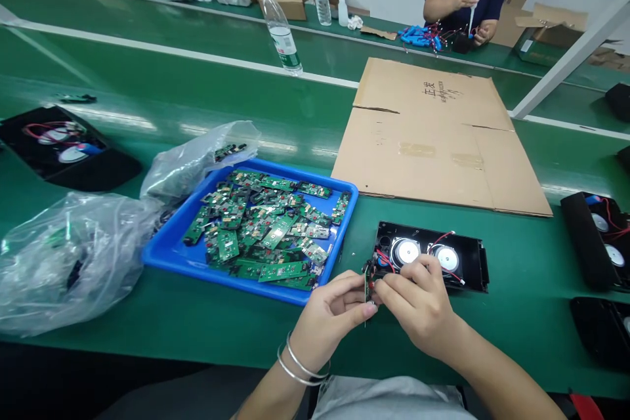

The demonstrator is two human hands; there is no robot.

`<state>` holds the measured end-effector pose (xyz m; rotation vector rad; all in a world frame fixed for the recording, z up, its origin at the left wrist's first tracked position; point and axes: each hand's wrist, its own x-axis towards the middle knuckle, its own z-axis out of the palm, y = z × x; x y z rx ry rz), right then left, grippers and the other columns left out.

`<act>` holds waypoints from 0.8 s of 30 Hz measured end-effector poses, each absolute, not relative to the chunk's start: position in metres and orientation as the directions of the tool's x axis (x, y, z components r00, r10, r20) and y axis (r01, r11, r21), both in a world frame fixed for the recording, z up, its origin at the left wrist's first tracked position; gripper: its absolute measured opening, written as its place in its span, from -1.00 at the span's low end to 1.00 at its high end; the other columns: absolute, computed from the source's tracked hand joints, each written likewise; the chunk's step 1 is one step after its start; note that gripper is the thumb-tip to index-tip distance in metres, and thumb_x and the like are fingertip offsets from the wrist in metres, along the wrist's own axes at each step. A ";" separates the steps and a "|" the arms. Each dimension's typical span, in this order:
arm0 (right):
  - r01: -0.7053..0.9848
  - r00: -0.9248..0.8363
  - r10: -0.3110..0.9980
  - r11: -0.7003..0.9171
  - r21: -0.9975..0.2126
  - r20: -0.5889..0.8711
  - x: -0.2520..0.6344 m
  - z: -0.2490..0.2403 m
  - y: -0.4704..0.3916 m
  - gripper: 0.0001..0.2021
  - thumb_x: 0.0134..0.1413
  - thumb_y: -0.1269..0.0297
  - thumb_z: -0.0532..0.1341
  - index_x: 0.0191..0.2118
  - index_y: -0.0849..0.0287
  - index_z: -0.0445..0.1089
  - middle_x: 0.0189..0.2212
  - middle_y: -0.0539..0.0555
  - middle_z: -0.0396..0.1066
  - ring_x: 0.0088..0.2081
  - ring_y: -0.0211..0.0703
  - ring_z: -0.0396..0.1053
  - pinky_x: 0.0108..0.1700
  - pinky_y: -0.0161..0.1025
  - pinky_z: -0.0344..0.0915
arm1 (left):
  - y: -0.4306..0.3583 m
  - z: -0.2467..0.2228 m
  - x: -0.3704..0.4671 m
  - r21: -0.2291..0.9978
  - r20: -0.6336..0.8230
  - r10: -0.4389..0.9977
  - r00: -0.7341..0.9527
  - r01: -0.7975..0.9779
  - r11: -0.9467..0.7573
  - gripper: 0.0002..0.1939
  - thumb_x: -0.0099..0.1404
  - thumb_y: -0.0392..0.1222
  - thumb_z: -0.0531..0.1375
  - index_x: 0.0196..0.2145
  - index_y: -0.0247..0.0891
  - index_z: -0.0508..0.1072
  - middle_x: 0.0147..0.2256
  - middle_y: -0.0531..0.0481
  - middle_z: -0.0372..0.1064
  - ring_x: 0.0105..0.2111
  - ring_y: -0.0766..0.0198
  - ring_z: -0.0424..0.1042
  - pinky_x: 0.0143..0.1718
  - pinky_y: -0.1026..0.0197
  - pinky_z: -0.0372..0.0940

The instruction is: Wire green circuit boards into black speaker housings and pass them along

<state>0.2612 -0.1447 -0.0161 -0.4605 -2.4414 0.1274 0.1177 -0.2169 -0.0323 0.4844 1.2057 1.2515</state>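
So the bit to look at here is how the small green circuit board sits relative to the long black rectangular housing with the two round white-centred speakers. The board is up in the air between the two hands, just off the housing's near left corner, so the housing lies to the right and a little to the far side of it. Long axes are roughly crossed: the housing runs left to right, while the board is turned edge-on to the camera and looks like it runs near to far. Can't really tell how steeply it's tilted.

Left hand has the board pinched between thumb and fingers from the left. Right hand is curled, thumb and index fingertips right up at the board's right face, where the parts are. Something tiny and reddish is in there, but I can't tell if it's actually gripped. Right hand is the nearer one to the housing; its knuckles overlap the near edge in this view, though contact is anyone's guess. Thin red wires show inside the housing's left end, close to the board. The shallow blue plastic tray of loose boards is left of both hands.
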 end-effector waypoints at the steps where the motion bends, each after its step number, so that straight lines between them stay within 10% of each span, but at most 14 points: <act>1: 0.287 -0.739 0.346 0.938 -0.195 0.578 0.262 -0.016 -0.144 -0.74 0.23 0.47 -0.02 -0.38 0.22 0.37 -0.52 0.02 0.43 -0.46 -0.21 0.14 -0.29 -0.15 0.05 | -0.217 -0.032 0.118 0.839 -0.414 0.899 -0.143 -0.443 0.316 -0.70 -0.20 -0.18 0.43 -0.43 -0.31 0.58 -0.46 0.03 0.28 -0.42 0.22 0.42 -0.39 0.25 0.38; 13: 0.362 -0.706 0.532 0.839 -0.407 0.467 0.282 -0.013 -0.124 -0.79 0.27 0.33 0.00 -0.30 0.17 0.36 -0.41 0.03 0.46 -0.33 -0.21 0.27 -0.28 -0.23 0.19 | -0.220 -0.037 0.118 0.782 -0.491 0.863 -0.118 -0.496 0.377 -0.61 -0.21 -0.16 0.44 -0.36 -0.24 0.50 -0.42 -0.02 0.51 -0.35 0.12 0.52 -0.30 0.20 0.41; 17: 0.730 -0.614 0.765 0.644 -0.229 0.194 0.332 -0.019 -0.098 -0.66 0.20 0.17 0.10 -0.58 0.16 0.30 -0.63 0.04 0.34 -0.53 -0.20 0.24 -0.53 -0.27 0.08 | -0.225 -0.039 0.117 0.790 -0.526 0.838 -0.148 -0.451 0.416 -0.57 -0.21 -0.14 0.44 -0.32 -0.23 0.49 -0.32 -0.09 0.53 -0.20 -0.01 0.49 -0.30 0.15 0.43; 24: 0.743 -0.660 0.751 0.648 -0.164 -0.025 0.366 -0.030 -0.099 -0.80 -0.09 0.40 0.32 -0.62 0.13 0.34 -0.65 0.00 0.33 -0.48 -0.13 0.29 -0.50 -0.27 0.08 | -0.219 -0.040 0.128 0.820 -0.520 0.844 -0.134 -0.356 0.448 -0.64 -0.18 -0.20 0.41 -0.35 -0.24 0.49 -0.33 -0.05 0.52 -0.36 0.16 0.49 -0.38 0.23 0.43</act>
